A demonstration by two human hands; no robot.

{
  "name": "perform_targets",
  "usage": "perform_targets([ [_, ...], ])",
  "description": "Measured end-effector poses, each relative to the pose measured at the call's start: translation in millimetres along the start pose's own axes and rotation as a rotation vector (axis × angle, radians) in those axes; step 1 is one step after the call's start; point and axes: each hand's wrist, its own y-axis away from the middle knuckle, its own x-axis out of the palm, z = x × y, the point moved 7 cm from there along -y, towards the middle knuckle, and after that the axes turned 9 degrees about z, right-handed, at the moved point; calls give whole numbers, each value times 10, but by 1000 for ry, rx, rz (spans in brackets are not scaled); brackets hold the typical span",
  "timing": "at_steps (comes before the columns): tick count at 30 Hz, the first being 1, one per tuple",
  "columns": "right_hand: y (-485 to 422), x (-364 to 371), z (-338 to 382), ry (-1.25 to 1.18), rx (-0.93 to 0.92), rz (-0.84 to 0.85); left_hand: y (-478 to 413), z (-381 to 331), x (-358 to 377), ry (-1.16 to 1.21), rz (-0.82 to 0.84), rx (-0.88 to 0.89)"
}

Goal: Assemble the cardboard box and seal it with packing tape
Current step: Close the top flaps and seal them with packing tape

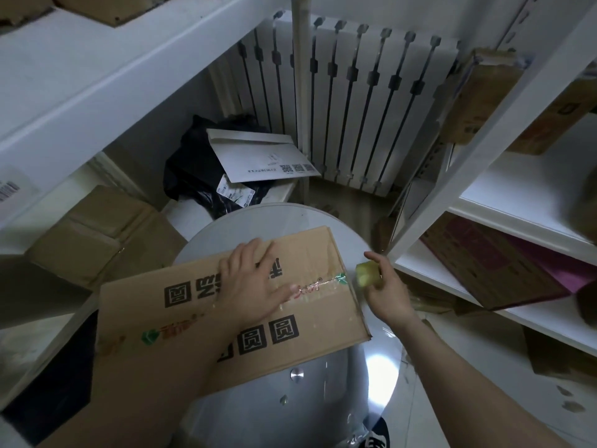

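From the head view: a flat brown corrugated cardboard box (pixel 200 315), printed with bold black square characters and a green-and-orange logo, lying closed on a round, glossy pale-grey bench (pixel 323 409). Pressing flat on the centre seam with the left hand (pixel 255 282), fingers straight and spread, holding nothing. Gripping a small yellowish roll of clear packing tape (pixel 366 273) in the right hand (pixel 386 289), fingers curled round it, just off the box's right edge. Judging by the shiny, slightly wrinkled strip of clear tape (pixel 323 282) along the seam, probably near the end of a sealing run. Best done by pulling the film taut and low over the edge, folding it down the side wall, then rubbing outward from the palm to chase out bubbles. Worth minding: thin film, prone to creasing and sticking to itself; matte cardboard, soft at the edges, easily dented by hard pressure.
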Motion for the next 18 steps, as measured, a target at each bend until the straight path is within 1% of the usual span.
perform_targets([
  [2,-108,65,-114,104,8,50,-165,-256,-52,1,-31,103],
  [4,-227,144,-237,250,29,126,-303,-477,-62,-4,-24,173],
  [7,-380,268,-326,512,17,218,-461,-620,-53,10,-43,207],
  [9,-470,347,-369,596,-8,249,-529,-575,-52,41,-78,182],
  [12,-587,481,-457,678,-23,305,-612,-399,-20,26,-91,141],
  [16,-682,670,-606,700,-30,357,-610,-184,-20,10,-105,128],
  [18,-666,746,-568,696,-93,391,-591,-88,-20,-5,-77,102],
])
